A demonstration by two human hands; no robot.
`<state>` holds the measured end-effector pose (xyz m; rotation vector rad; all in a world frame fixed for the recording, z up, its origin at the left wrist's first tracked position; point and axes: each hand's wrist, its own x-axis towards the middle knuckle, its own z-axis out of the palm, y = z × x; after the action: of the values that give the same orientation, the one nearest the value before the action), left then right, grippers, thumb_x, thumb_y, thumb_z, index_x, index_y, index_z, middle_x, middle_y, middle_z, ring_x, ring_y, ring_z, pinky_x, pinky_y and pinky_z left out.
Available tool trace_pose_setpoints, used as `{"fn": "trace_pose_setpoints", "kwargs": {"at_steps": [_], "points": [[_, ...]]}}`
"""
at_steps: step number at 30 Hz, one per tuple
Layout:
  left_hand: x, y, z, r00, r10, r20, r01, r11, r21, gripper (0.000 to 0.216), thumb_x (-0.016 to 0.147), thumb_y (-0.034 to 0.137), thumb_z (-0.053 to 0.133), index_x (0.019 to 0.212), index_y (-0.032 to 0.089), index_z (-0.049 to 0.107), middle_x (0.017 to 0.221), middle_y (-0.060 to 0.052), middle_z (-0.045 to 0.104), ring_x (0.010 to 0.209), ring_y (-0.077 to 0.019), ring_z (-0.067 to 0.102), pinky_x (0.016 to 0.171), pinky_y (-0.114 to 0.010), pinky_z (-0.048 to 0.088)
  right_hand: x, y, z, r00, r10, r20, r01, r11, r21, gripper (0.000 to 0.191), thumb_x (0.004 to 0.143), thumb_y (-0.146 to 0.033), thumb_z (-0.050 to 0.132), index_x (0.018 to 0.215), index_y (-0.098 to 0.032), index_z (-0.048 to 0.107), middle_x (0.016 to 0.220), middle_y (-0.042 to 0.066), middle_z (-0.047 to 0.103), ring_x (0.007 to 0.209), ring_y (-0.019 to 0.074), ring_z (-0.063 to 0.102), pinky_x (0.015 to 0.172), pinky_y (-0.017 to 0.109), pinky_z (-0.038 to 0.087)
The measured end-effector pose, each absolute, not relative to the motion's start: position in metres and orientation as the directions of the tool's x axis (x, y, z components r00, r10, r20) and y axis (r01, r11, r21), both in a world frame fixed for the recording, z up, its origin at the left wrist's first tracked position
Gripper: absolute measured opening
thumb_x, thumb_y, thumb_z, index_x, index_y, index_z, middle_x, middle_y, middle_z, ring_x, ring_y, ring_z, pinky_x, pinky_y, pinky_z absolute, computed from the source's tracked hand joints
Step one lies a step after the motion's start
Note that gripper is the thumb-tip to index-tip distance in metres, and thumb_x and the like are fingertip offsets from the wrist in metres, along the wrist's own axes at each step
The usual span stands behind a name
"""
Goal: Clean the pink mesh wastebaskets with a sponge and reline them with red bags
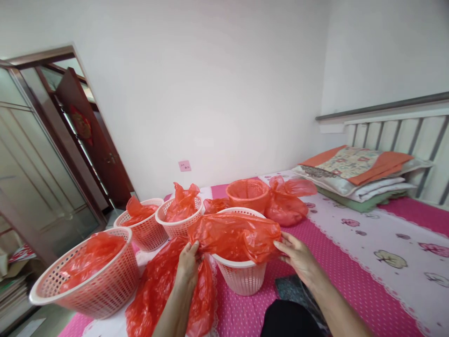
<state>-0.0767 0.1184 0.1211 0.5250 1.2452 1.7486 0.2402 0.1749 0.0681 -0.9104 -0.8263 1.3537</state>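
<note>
Stretched between my two hands is a red plastic bag (235,234), lying across the top of a pale pink plastic basket (242,278) with a white rim. My left hand (189,262) pinches the bag's left end, thumb against fingers. At the opposite end, my right hand (294,255) grips the bag's right edge between thumb and fingers. The bag hides most of the basket's opening. Beneath and beside my left forearm lies a crumpled heap of red plastic bags (154,290).
Three more baskets with red bags inside stand left: a large one (105,290), a smaller one (154,234) and another (178,224). Behind are an orange basket (250,192) and a filled red bag (286,210). Folded bedding (361,173) is stacked right on the bed (351,276).
</note>
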Motion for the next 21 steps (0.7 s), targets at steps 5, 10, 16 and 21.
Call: {"fn": "trace_pose_setpoints", "kwargs": {"at_steps": [5, 10, 16, 21], "points": [[-0.077, 0.114, 0.122, -0.507, 0.838, -0.199, -0.517, -0.111, 0.849, 0.017, 0.091, 0.006, 0.057, 0.085, 0.017, 0.067, 0.072, -0.001, 0.078, 0.059, -0.0127, 0.070, 0.060, -0.024, 0.057, 0.255, 0.171, 0.083, 0.137, 0.990, -0.042, -0.557, 0.042, -0.829, 0.049, 0.054, -0.034, 0.099, 0.099, -0.025, 0.081, 0.101, 0.006, 0.085, 0.088, 0.0261, 0.080, 0.071, 0.032, 0.064], [-0.075, 0.104, 0.120, -0.470, 0.822, -0.323, -0.602, -0.031, 0.798, 0.036, 0.097, 0.002, 0.049, 0.067, 0.016, 0.063, 0.058, -0.002, 0.072, 0.049, -0.0128, 0.067, 0.055, -0.024, 0.058, 0.263, 0.169, 0.071, 0.190, 0.976, -0.103, -0.565, 0.023, -0.825, 0.051, 0.051, -0.035, 0.099, 0.097, -0.023, 0.078, 0.075, 0.002, 0.081, 0.058, 0.0207, 0.073, 0.043, 0.026, 0.050], [-0.061, 0.077, 0.120, -0.359, 0.882, -0.305, -0.644, 0.003, 0.765, 0.017, 0.099, 0.027, 0.066, 0.095, 0.018, 0.079, 0.092, -0.008, 0.086, 0.072, -0.0193, 0.079, 0.063, -0.028, 0.062, 0.258, 0.171, 0.043, 0.193, 0.972, -0.137, -0.509, -0.021, -0.861, 0.055, 0.050, -0.035, 0.096, 0.101, -0.024, 0.076, 0.085, 0.006, 0.085, 0.079, 0.0299, 0.080, 0.065, 0.036, 0.063], [-0.038, 0.059, 0.105, -0.257, 0.905, -0.340, -0.699, 0.069, 0.712, 0.028, 0.103, 0.038, 0.059, 0.104, 0.017, 0.077, 0.089, -0.011, 0.083, 0.072, -0.0179, 0.077, 0.058, -0.025, 0.059, 0.246, 0.166, 0.040, 0.060, 0.995, -0.074, -0.508, -0.034, -0.861, 0.040, 0.059, -0.038, 0.092, 0.095, -0.026, 0.079, 0.094, 0.008, 0.085, 0.087, 0.0340, 0.081, 0.074, 0.043, 0.065]]}}
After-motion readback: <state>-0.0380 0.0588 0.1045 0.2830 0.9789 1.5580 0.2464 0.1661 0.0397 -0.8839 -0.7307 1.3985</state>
